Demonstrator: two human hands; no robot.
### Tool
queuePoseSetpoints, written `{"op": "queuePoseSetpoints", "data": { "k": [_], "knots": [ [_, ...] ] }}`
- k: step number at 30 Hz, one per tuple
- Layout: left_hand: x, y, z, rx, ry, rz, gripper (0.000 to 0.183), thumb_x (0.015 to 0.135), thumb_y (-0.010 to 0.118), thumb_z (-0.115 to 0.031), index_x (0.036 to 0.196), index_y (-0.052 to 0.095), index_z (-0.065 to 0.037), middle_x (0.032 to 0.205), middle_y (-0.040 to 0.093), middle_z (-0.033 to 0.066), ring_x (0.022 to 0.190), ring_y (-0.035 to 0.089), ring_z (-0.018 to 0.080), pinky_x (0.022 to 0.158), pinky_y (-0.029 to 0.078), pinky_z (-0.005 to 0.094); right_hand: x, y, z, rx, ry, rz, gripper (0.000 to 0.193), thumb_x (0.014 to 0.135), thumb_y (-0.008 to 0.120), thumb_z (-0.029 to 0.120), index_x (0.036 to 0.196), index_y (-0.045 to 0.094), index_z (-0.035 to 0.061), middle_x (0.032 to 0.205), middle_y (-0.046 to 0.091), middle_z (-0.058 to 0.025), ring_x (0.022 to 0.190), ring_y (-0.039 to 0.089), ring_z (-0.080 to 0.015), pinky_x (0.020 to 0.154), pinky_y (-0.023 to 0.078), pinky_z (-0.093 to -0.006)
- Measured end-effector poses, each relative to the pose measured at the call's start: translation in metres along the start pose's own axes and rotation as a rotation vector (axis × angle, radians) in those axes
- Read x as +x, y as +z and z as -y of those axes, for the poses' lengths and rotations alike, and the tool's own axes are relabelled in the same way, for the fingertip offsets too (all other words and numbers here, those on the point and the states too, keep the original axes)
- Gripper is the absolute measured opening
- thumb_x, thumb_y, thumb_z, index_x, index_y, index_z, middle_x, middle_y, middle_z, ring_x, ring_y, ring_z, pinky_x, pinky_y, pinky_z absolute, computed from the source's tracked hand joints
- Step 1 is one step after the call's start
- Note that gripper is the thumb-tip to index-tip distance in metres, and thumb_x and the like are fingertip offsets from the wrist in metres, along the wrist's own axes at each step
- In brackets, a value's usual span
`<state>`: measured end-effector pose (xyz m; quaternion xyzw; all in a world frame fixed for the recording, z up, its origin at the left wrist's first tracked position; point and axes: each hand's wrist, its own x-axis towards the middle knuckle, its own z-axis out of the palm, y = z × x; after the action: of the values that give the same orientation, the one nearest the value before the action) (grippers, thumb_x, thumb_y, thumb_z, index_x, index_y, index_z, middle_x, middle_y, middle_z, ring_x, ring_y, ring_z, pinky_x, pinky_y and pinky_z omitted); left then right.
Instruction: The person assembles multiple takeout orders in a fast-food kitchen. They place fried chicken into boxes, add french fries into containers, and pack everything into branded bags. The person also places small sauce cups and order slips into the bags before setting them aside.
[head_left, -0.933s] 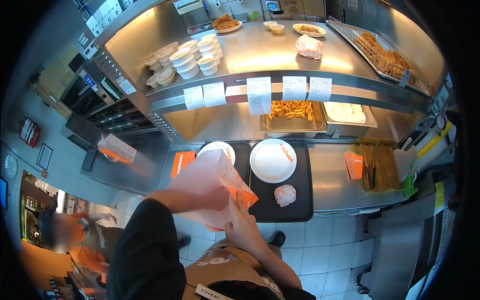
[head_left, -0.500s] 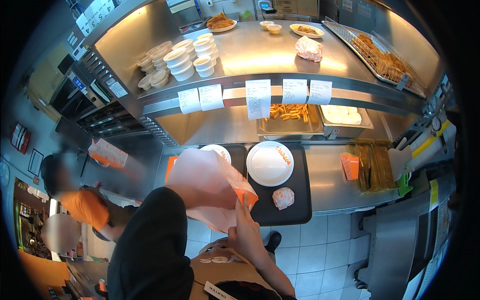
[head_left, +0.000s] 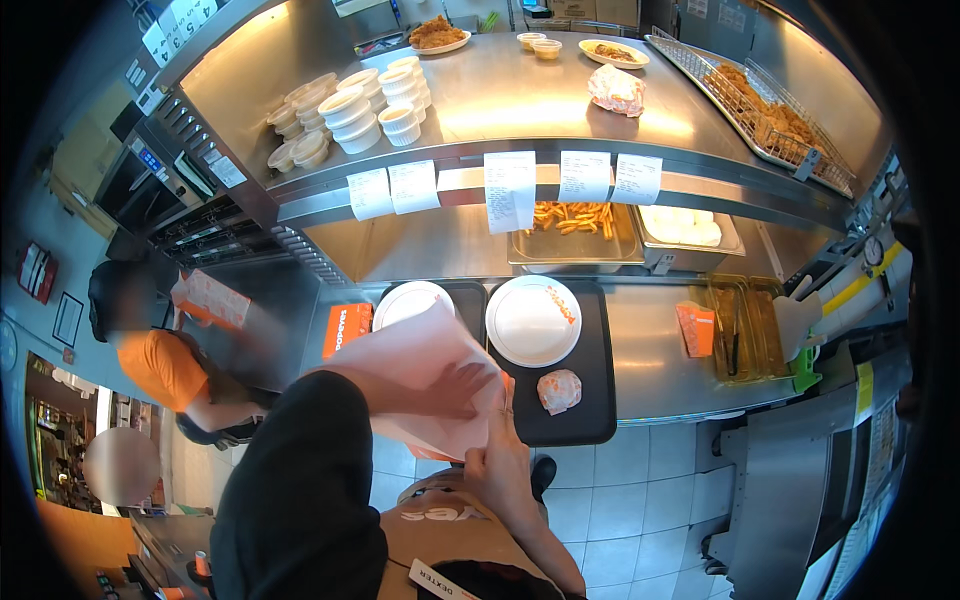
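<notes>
Over the near edge of the steel counter [head_left: 648, 375], the paper bag [head_left: 425, 342] looks light, soft and easily torn, best held by its rim, where the person's right hand [head_left: 500, 470] pinches it, while the left hand [head_left: 458, 390], fingers spread, shows through.

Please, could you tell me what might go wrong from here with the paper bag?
1. The paper bag could tear: the left hand appears to be inside it, while the right hand grips its edge.
2. The bag overlaps the left white plate in this view, so it might brush or shift it.
3. The wrapped item on the right tray looks near the right hand; a sideways move could bump it.
</notes>
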<state>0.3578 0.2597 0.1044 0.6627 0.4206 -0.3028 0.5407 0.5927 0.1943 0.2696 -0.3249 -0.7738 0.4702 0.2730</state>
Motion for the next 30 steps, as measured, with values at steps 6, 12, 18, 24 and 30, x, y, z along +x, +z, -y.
{"op": "queuePoseSetpoints", "data": {
  "k": [6,12,18,24,30],
  "knots": [
    [-0.049,0.050,0.006,-0.069,-0.047,0.020,0.029,0.082,0.068,-0.017,0.110,0.071,-0.009,0.119,0.062,0.0110,0.111,0.061,0.0265,0.095,0.050,0.0401,0.000,0.000,0.002,0.053,-0.019,0.063,0.087,0.075,0.053,0.003,0.151,0.015,-0.0153,0.155,0.016,-0.0424,0.100,0.065,-0.0510,0.067,0.060,-0.0423],
    [-0.053,0.063,0.000,-0.087,-0.067,0.040,0.029,0.083,0.068,-0.018,0.110,0.072,-0.009,0.115,0.064,0.0106,0.109,0.063,0.0258,0.094,0.050,0.0394,0.006,0.005,0.001,0.011,-0.106,-0.020,0.087,0.075,0.054,0.003,0.151,0.015,-0.0153,0.153,0.022,-0.0430,0.083,0.070,-0.0465,0.058,0.059,-0.0412],
    [-0.035,0.049,0.000,-0.084,-0.074,0.043,0.028,0.083,0.068,-0.019,0.109,0.073,-0.009,0.112,0.066,0.0103,0.107,0.064,0.0252,0.093,0.050,0.0388,0.016,0.003,0.001,0.029,-0.125,-0.033,0.090,0.076,0.055,0.003,0.152,0.011,-0.0137,0.152,0.023,-0.0437,0.092,0.064,-0.0494,0.063,0.058,-0.0415],
    [-0.030,0.039,0.002,-0.072,-0.097,0.043,0.027,0.084,0.068,-0.020,0.109,0.074,-0.009,0.109,0.069,0.0099,0.104,0.065,0.0246,0.092,0.051,0.0382,0.005,0.005,0.007,0.092,-0.030,0.077,0.093,0.076,0.052,0.002,0.155,0.005,-0.0097,0.153,0.021,-0.0437,0.122,0.053,-0.0548,0.079,0.058,-0.0423],
    [-0.022,0.031,0.006,-0.052,-0.093,0.047,0.027,0.085,0.068,-0.020,0.108,0.075,-0.009,0.106,0.071,0.0095,0.102,0.067,0.0239,0.091,0.051,0.0375,0.000,0.008,0.003,0.008,-0.095,0.005,0.089,0.074,0.055,0.008,0.150,0.016,-0.0166,0.149,0.027,-0.0452,0.080,0.069,-0.0481,0.061,0.059,-0.0437]
  ]
}}
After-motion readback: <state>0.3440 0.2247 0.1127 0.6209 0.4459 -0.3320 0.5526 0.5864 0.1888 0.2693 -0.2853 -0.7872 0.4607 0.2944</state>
